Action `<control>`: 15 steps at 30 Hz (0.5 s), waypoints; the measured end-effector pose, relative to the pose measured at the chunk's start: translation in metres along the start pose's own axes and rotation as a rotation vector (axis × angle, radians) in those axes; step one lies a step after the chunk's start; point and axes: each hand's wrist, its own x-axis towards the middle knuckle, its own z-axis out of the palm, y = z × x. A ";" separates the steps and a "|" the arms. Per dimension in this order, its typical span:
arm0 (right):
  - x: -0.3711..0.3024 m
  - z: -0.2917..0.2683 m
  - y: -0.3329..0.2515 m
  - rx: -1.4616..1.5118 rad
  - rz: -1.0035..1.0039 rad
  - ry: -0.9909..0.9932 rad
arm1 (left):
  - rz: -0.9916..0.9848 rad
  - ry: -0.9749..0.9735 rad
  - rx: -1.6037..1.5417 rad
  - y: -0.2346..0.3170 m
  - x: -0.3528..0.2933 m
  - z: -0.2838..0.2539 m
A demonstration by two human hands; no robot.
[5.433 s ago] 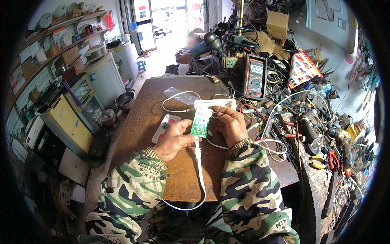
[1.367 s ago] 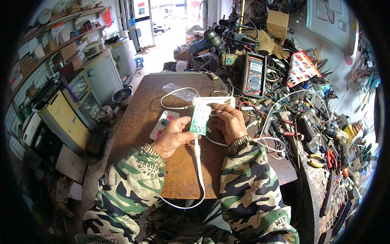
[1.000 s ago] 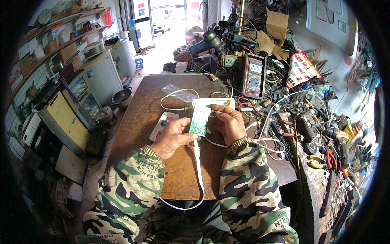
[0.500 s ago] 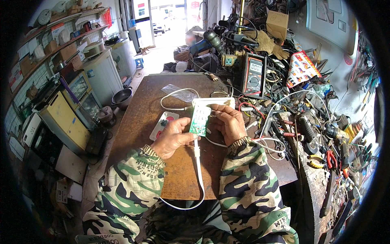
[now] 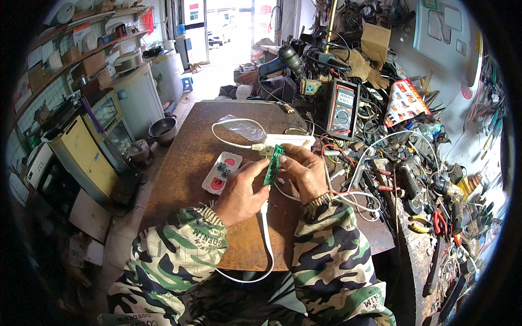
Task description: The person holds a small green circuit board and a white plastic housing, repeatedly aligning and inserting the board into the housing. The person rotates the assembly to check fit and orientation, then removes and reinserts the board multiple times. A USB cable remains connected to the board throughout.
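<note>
Pinching thin green circuit board (image 5: 274, 165): left hand (image 5: 242, 191), right hand (image 5: 305, 174); white cable (image 5: 266, 228) curving over scuffed tabletop (image 5: 244, 247).

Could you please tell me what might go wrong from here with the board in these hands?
The green circuit board is tilted between the fingers of the left hand and right hand, so it might slip onto the table.

The white cable loops below the table's near edge; a snag could tug at whatever it joins.

The left hand is close to the white casing, and could nudge it.
</note>
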 end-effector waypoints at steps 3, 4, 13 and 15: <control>-0.005 0.014 -0.005 0.030 -0.074 -0.026 | 0.008 0.028 0.061 0.010 0.001 -0.003; -0.007 0.017 -0.007 0.027 -0.066 -0.030 | 0.025 0.047 0.069 0.009 0.000 -0.003; -0.010 0.019 -0.001 0.183 -0.049 -0.066 | 0.096 0.088 0.019 0.010 0.002 -0.003; -0.010 0.017 0.001 0.302 -0.041 -0.068 | 0.115 0.098 0.050 0.010 0.002 0.000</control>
